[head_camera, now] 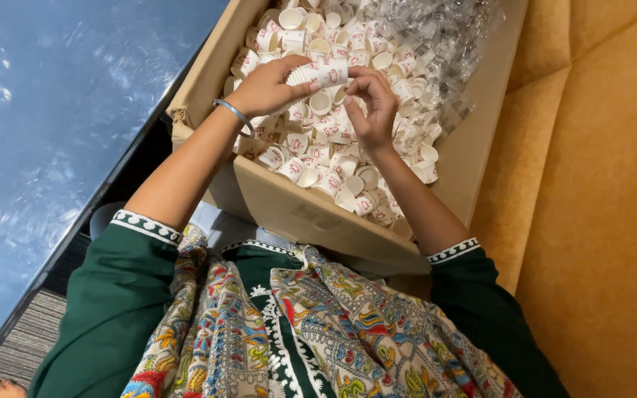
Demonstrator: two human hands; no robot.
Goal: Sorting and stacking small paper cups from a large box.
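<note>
A cardboard box (289,210) rests against my lap, filled with several small white paper cups (318,158) with red print. My left hand (263,88) grips a short nested stack of cups (324,74) held sideways above the loose ones. My right hand (372,102) hovers at the stack's right end, thumb and fingertips touching its last cup. A thin bangle circles my left wrist. Both hands are over the middle of the box.
Crumpled clear plastic wrap (436,33) lies in the box's far right part. A dark blue glossy table (46,110) stands to the left. An orange-yellow sofa (599,184) fills the right. My green sleeves and patterned scarf (296,332) are below.
</note>
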